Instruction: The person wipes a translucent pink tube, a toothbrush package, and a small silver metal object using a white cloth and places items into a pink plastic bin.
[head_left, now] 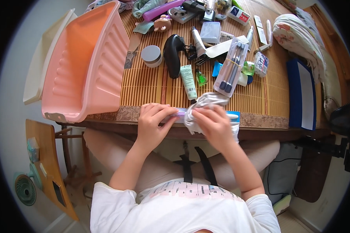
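At the table's front edge, my left hand (153,121) is closed on the left end of a long, flat toothbrush package (235,116). Purple bristles show beside my fingers, and a white handle end shows at the right. My right hand (215,126) is closed around a bundle of white cable (212,99), slightly blurred, which lies over the package's middle and hides it. Just beyond the cable are a pale green tube (188,81) with a black cap and a clear pack of dark pens or brushes (232,68).
A pink plastic bin (105,66) stands on the left of the slatted bamboo mat. Further back lie a grey-lidded jar (151,55), a black curved device (173,54), a clear box (210,32) and a purple cylinder (163,10). A blue-and-white flat case (301,93) lies at right.
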Tool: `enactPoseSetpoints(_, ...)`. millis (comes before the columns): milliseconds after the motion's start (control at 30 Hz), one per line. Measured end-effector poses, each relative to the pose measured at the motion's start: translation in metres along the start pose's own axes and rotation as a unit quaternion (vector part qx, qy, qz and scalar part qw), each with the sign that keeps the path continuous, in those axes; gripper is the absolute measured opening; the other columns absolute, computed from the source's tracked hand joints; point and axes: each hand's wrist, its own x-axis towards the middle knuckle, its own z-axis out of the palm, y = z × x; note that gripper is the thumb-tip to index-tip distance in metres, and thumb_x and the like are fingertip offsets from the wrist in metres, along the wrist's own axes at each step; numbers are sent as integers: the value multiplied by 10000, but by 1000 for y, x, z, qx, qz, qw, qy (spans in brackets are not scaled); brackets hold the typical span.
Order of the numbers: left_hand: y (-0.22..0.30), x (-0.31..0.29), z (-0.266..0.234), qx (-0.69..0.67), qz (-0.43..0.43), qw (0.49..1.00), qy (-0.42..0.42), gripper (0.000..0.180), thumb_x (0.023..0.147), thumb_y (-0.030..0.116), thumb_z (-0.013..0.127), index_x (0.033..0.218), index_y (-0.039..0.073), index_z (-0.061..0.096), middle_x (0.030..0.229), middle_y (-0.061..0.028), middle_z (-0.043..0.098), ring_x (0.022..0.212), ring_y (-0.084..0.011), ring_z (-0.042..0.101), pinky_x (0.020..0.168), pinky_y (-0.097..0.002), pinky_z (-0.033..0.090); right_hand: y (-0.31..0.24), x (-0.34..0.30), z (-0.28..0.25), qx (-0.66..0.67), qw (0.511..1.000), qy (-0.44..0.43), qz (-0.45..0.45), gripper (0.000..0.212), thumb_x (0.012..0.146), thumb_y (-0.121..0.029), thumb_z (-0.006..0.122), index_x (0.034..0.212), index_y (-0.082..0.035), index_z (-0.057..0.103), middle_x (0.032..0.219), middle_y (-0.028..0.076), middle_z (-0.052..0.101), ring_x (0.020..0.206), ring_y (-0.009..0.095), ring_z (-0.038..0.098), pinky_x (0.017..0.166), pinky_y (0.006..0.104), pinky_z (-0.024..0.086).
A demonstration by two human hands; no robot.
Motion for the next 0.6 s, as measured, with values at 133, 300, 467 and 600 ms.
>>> enactPoseSetpoints(133,-2,2,-6,-2,-15,1000,-22,220,738,99,822,939,127,738,954,-17,718,941,-194,651,879,-343,413,-5,5,2,7,1000,5,26,327,761,12,681,1074,-81,711,954,58,678,931,290,597,838,404,502)
enactPoseSetpoints(300,-2,-2,-6,-1,-24,1000,-13,209,738,100,825,924,131,735,961,6,723,938,-175,652,886,-322,384,38,-37,-54,-103,989,27,99,281,764,5,703,1018,-109,744,897,44,687,910,281,592,824,401,490)
enactPoseSetpoints(467,-5,-3,4,8,2,1000,3,180,749,130,814,904,146,723,930,39,709,900,-155,635,838,-335,384,31,-43,-47,-121,986,51,104,254,762,-1,720,1003,-75,749,905,59,697,964,288,609,860,405,491)
enactPoseSetpoints(600,-4,0,5,-1,7,1000,-3,187,739,117,823,897,141,727,937,34,714,907,-163,635,849,-337,387,-8,-8,10,-19,999,12,39,372,766,1,703,1129,-76,717,1092,58,683,991,284,594,880,404,496)
